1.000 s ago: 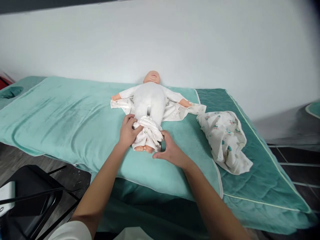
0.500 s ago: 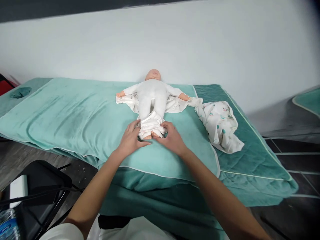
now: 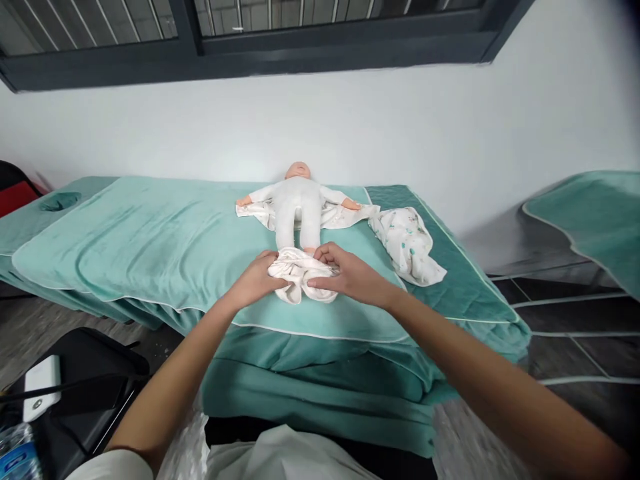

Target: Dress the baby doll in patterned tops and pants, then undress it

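A baby doll (image 3: 299, 200) with a white cloth body lies on its back on the green bed, its head toward the wall and its arms spread. Bunched white baby pants (image 3: 297, 270) are around the ends of its legs, covering the feet. My left hand (image 3: 257, 279) is closed on the left side of the pants, thumb in front. On their right side, my right hand (image 3: 345, 275) grips the fabric between thumb and fingers. An opened white garment (image 3: 340, 217) lies spread under the doll's back and arms.
A crumpled white patterned cloth (image 3: 409, 247) lies on the bed (image 3: 125, 233) to the right. At lower left, a black chair (image 3: 100, 360) holds a white device (image 3: 43, 387) and a plastic bottle (image 3: 20, 453). Behind the bed are a wall and a barred window.
Both hands have closed on the pants and drawn them down the legs toward me, baring the doll's lower legs. The view has tilted up, bringing the window in.
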Motion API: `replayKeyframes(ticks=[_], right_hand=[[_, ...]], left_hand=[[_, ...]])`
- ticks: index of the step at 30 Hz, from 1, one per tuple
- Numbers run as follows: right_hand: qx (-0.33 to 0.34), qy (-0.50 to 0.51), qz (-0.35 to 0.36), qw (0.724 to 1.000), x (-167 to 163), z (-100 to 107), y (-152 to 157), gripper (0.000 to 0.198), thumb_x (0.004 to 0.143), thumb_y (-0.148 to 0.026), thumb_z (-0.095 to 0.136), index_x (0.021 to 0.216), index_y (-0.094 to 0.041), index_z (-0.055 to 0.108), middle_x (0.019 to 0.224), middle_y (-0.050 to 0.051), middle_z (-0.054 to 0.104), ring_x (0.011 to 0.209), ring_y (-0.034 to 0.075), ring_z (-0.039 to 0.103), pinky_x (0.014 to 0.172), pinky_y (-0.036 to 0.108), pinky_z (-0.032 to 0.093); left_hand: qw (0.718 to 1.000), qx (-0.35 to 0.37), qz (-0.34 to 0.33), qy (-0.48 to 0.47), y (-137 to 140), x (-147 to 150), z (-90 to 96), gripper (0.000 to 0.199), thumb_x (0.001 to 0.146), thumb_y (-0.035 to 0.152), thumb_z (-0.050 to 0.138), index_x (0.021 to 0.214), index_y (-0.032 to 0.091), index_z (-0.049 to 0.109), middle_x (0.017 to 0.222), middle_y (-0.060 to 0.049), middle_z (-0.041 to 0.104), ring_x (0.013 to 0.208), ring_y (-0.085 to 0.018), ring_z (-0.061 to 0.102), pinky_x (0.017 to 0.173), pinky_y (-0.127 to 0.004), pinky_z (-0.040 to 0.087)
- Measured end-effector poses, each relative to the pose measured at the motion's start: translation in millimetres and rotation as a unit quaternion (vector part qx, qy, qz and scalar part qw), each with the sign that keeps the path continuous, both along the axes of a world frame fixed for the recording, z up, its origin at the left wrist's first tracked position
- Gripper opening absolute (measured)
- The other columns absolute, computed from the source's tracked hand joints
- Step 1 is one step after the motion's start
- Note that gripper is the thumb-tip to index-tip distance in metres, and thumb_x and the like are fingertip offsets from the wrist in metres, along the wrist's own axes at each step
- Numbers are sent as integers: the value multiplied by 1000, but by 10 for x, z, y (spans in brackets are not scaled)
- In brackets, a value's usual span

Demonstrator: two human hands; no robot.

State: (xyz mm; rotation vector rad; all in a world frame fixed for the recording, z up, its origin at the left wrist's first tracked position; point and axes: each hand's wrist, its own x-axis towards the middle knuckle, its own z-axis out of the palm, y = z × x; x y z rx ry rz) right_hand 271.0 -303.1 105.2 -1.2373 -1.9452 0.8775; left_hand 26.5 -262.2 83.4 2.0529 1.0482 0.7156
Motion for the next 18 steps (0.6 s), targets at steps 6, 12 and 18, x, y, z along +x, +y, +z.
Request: replayKeyframes(ticks=[6, 12, 18], right_hand=[[-83, -114, 176, 974, 81, 1059, -135, 44, 86, -65, 60, 79, -21, 60, 69, -2, 54, 60, 13, 45, 53, 26, 34], [-14, -129, 171, 977, 30, 1855, -217, 42, 78, -58, 75, 66, -21, 60, 62, -3, 47, 58, 10, 43, 52, 25, 33], [44, -7, 72, 996, 175, 1980, -190, 33, 74, -44, 83, 69, -18, 62, 69, -4, 52, 66, 9, 54, 56, 22, 38]], left_hand=[[989, -98, -108, 7, -329, -225, 1029, 37, 69, 43, 80, 94, 19, 67, 88, 1, 68, 78, -17, 62, 69, -26, 50], [977, -31, -173, 119, -403, -297, 1861, 42, 54, 33, 88, 90, 22, 69, 85, 1, 69, 80, -21, 66, 65, -25, 51], [994, 21, -97, 53, -383, -191, 2032, 28, 66, 42, 82, 78, 22, 67, 72, -1, 65, 78, -23, 68, 66, -29, 53]])
